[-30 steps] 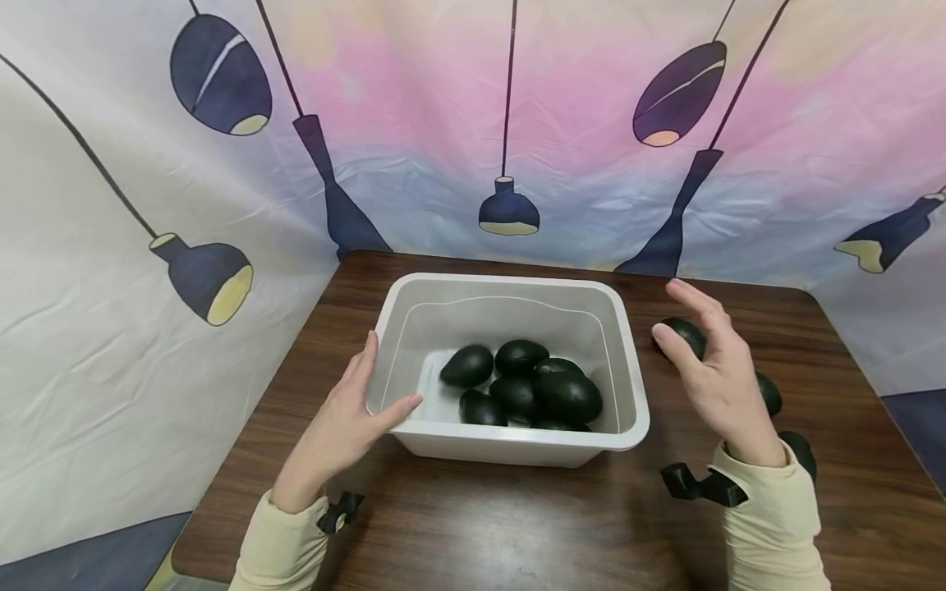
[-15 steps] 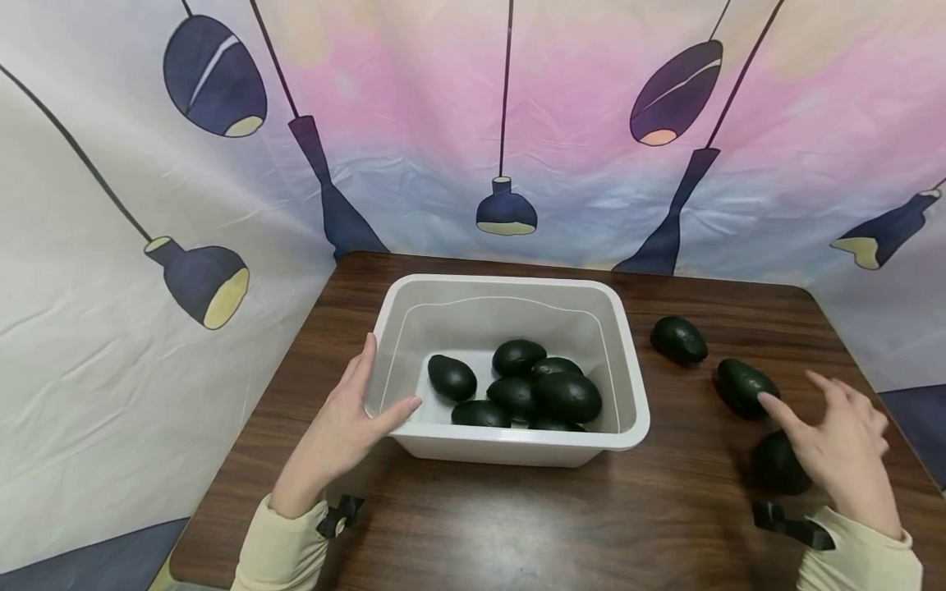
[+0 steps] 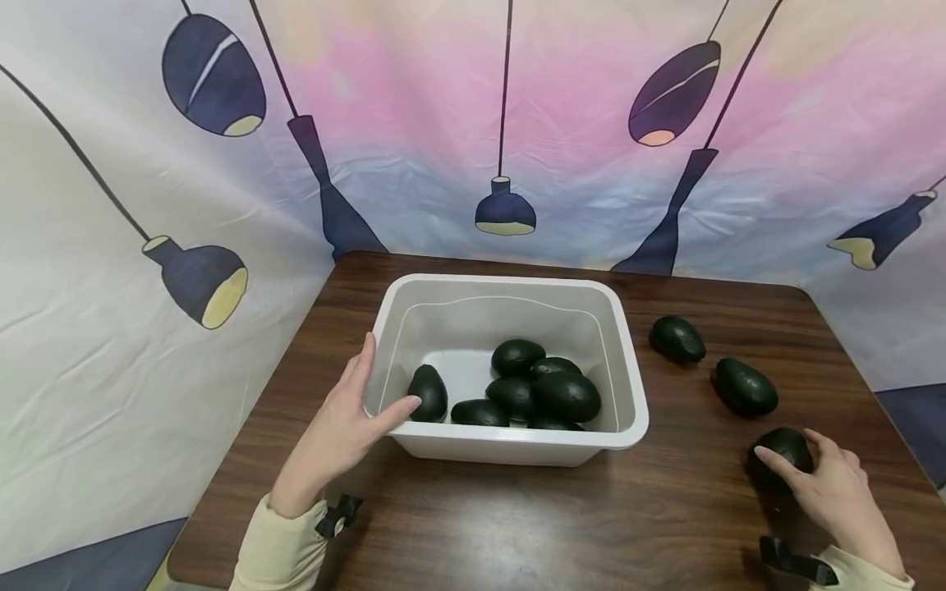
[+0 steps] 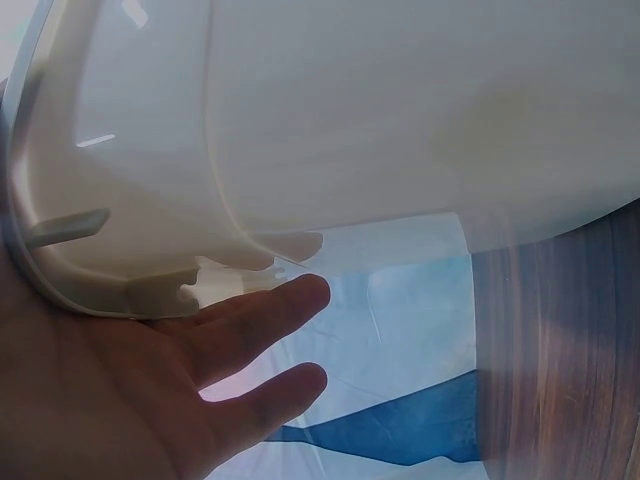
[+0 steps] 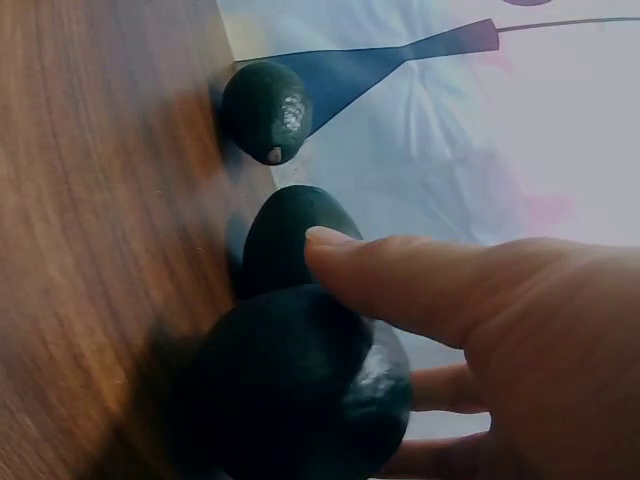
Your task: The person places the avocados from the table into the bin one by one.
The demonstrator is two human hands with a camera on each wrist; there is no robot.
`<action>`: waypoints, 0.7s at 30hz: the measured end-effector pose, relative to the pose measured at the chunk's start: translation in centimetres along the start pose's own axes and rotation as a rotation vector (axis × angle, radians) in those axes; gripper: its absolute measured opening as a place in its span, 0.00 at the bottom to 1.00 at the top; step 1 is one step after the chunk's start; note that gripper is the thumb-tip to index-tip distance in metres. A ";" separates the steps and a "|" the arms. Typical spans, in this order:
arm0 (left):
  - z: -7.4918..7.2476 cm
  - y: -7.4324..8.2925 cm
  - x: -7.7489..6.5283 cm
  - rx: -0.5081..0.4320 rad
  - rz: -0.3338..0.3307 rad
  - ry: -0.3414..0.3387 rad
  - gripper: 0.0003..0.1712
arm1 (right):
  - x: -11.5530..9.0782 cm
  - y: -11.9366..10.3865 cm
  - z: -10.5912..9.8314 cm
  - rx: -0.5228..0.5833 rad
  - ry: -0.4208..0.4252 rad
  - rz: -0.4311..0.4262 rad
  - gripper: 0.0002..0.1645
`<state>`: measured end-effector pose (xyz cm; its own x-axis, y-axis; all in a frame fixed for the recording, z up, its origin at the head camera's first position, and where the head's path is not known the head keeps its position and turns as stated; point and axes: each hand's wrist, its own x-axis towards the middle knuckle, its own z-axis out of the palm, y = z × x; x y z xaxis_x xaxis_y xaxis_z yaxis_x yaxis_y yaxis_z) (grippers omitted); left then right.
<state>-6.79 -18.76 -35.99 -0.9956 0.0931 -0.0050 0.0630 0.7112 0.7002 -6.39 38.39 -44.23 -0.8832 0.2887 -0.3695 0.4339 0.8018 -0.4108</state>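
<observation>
My left hand (image 3: 343,414) holds the front left corner of a pale grey plastic bin (image 3: 510,279), thumb over the rim and fingers along the outside. In the left wrist view, fingers (image 4: 290,300) stretch past the bin's wall. Inside the bin lie several dark green avocados (image 3: 565,396), one (image 3: 429,392) apart from the rest beside the left thumb. On the table to the right, my right hand (image 3: 835,488) grips an avocado (image 3: 782,451), thumb on its near side and fingers round the far side. The right wrist view shows this avocado (image 5: 290,390) close up, its lower part in shadow.
Two more avocados lie on the brown wooden table (image 3: 502,525), one (image 3: 745,387) just behind the gripped one and another (image 3: 677,339) nearer the bin's right side. A printed cloth (image 3: 443,123) with lamp pictures hangs behind the table.
My right hand has moved from beside the bin to the right and nearer, onto the avocado. In the bin one avocado has rolled left and turned. The left hand stays put.
</observation>
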 end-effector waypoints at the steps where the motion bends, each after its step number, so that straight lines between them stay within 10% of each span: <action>1: 0.0 0.0 0.0 0.002 0.001 -0.002 0.59 | 0.0 0.0 0.1 0.000 -0.012 0.006 0.66; 21: 0.0 0.1 0.1 0.019 0.009 0.004 0.59 | -0.4 -0.6 0.3 0.034 0.105 -0.064 0.61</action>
<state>-6.90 -18.67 -35.96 -0.9953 0.0972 0.0042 0.0736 0.7236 0.6862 -6.26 37.70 -44.09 -0.9224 0.2922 -0.2526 0.3801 0.8027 -0.4595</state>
